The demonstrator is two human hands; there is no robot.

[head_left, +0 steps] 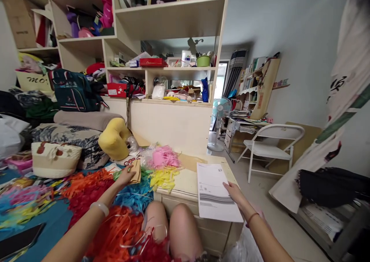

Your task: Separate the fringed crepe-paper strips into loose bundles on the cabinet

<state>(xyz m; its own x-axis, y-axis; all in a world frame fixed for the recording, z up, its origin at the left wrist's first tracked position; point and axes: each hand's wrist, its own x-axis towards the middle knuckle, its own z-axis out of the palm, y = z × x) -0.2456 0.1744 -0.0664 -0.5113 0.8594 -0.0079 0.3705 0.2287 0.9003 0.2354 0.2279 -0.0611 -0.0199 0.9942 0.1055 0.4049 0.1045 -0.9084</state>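
Note:
My left hand (127,176) is closed on a folded piece of tan kraft paper (135,171), held over the blue paper strips (134,196). On the right, my right hand (233,193) grips the edge of a white printed sheet (212,185), thumb on top and fingers hidden beneath. The sheet lies over the corner of a cream cabinet top (185,181) and juts past its front edge. Pink shredded strips (164,156) and yellow strips (164,178) are heaped between my hands. Red and orange strips (112,231) spread beside and over my legs.
A phone (20,239) lies on the blue bed cover at the left, near a woven bag (56,159) and a yellow neck pillow (115,138). Loaded shelves (170,21) rise in front. A white folding chair (271,142) and a fan (221,107) stand to the right.

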